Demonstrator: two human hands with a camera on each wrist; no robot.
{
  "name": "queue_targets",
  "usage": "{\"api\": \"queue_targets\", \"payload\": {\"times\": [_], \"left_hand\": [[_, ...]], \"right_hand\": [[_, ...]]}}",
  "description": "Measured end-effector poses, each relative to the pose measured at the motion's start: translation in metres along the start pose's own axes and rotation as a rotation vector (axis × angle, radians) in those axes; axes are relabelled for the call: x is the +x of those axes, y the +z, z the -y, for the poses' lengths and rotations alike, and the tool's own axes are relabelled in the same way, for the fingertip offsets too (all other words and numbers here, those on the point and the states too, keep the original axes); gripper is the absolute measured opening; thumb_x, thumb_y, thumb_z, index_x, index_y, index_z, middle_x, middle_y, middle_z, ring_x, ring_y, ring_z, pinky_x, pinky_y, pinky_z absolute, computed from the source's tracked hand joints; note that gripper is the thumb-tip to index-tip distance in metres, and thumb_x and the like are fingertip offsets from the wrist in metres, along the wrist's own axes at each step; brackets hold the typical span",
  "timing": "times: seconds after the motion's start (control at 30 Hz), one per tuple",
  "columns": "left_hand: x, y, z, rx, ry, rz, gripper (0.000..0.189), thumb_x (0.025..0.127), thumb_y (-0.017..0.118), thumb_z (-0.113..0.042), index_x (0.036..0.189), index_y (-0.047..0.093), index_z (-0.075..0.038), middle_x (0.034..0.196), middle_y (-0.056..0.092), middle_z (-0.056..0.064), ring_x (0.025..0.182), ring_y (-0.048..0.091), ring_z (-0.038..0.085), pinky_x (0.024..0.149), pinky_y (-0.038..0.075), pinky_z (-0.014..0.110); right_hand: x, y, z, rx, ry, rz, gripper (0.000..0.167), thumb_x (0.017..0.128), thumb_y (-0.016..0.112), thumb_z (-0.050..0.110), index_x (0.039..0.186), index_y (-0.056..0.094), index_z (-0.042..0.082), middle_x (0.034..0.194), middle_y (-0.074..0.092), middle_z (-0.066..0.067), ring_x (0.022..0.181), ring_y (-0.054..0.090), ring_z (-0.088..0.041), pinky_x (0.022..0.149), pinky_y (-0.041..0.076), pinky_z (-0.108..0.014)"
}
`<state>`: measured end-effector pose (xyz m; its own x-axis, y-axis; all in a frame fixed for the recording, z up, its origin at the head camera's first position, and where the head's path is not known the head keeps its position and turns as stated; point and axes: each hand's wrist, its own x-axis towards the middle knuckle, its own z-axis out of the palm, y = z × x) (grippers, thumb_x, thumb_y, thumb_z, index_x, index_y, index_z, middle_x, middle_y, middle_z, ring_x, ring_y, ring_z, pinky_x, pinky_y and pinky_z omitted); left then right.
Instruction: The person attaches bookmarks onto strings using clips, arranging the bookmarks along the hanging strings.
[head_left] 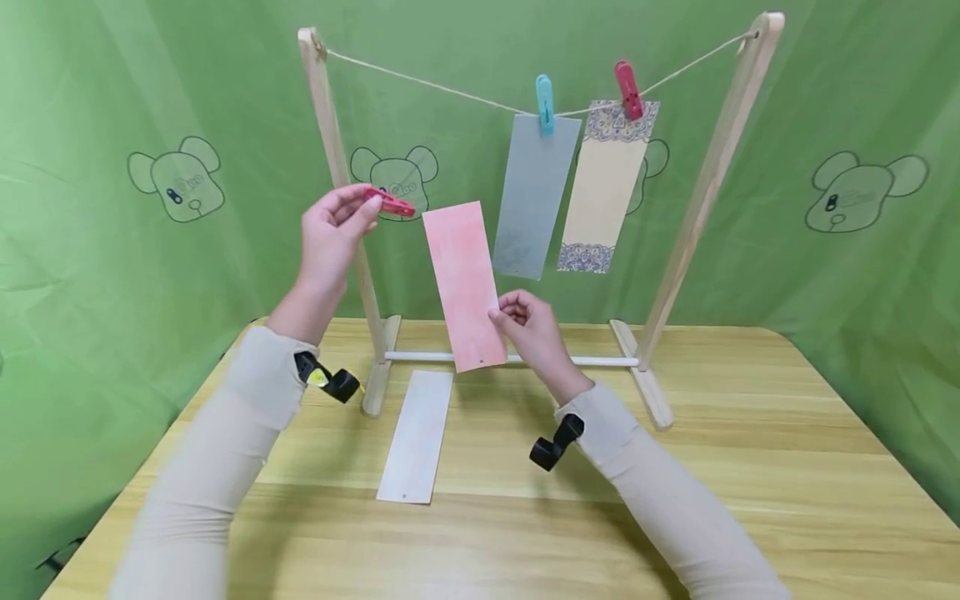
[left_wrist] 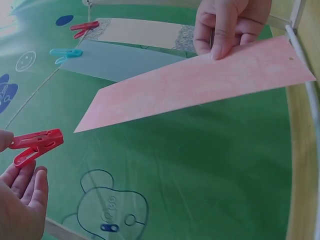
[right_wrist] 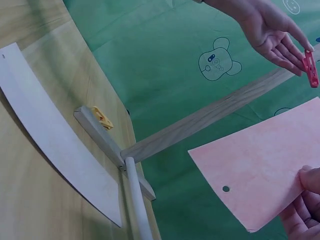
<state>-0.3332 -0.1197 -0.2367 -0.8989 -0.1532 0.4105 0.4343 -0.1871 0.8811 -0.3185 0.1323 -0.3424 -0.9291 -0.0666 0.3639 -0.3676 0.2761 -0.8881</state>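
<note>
Between thumb and fingers my left hand pinches a red clothespin, level with the upper edge of a pink paper strip and a little left of it. My right hand grips that strip by its lower right edge, thumb in front, holding it raised and slightly tilted; a small hole shows near its bottom end. Behind, a grey-blue strip hangs from the string under a blue clothespin. Beside it a cream patterned strip hangs under another red clothespin.
A wooden stand with a left post and a right post carries the string; a white bar joins its feet. A pale strip lies on the wooden table. A yellow clothespin lies by the stand's foot.
</note>
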Motion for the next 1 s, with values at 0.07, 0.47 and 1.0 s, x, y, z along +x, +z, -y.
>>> {"api": "queue_targets", "payload": {"times": [0.07,0.47,1.0], "left_hand": [[0.005,0.004,-0.006,0.004,0.001,0.021,0.028,0.085,0.069,-0.01,0.112,0.063,-0.003,0.097,0.065,0.002,0.09,0.06,0.013,0.083,0.052,0.022],[0.034,0.041,-0.045,0.05,0.014,0.141,0.027,0.086,0.068,-0.011,0.111,0.063,-0.001,0.091,0.067,0.002,0.085,0.061,0.012,0.087,0.052,0.03],[0.067,0.08,-0.109,0.185,-0.023,0.13,0.024,0.089,0.064,-0.01,0.112,0.063,-0.005,0.111,0.066,0.006,0.099,0.061,0.012,0.084,0.051,0.019]], "right_hand": [[0.004,0.002,0.003,0.016,-0.02,-0.011,0.014,0.087,0.065,0.003,0.097,0.059,-0.006,0.084,0.059,-0.006,0.074,0.054,-0.01,0.065,0.048,-0.015],[0.03,0.009,0.022,0.051,-0.079,-0.065,0.014,0.087,0.065,0.005,0.097,0.059,-0.004,0.084,0.058,-0.004,0.073,0.052,-0.011,0.063,0.046,-0.016],[0.046,0.01,0.032,0.084,-0.114,-0.077,0.018,0.088,0.065,0.006,0.097,0.057,-0.006,0.084,0.059,-0.003,0.074,0.054,-0.01,0.066,0.049,-0.018]]}}
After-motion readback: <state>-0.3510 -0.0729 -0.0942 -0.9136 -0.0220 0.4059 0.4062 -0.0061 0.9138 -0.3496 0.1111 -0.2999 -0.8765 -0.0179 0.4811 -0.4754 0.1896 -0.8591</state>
